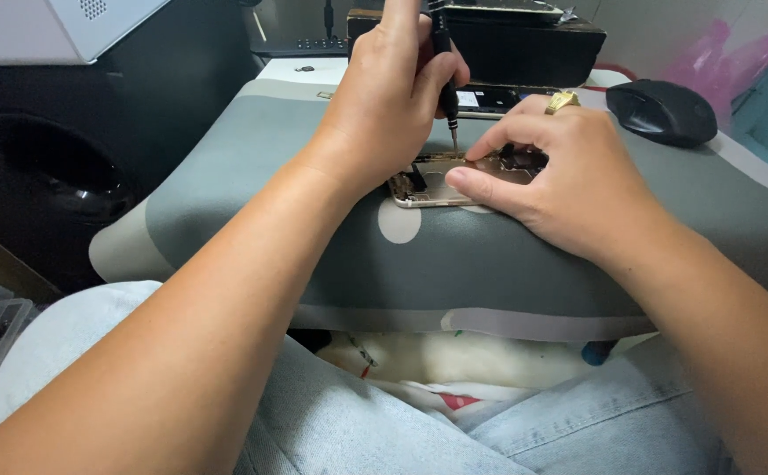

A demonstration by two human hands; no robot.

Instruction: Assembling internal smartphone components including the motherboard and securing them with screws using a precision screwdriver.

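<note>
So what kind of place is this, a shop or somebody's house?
Probably a home, not a proper workshop. The opened phone lies on a grey cushion over the person's lap, with a computer mouse and a big black speaker close by.

Greys, gold and black on a lap

Grey cushion (pixel 525 264) with white dots; gold-edged opened phone (pixel 441 180); black screwdriver (pixel 444 66); black mouse (pixel 661 112); gold ring (pixel 562 101); pale blue jeans (pixel 358 422).
</note>
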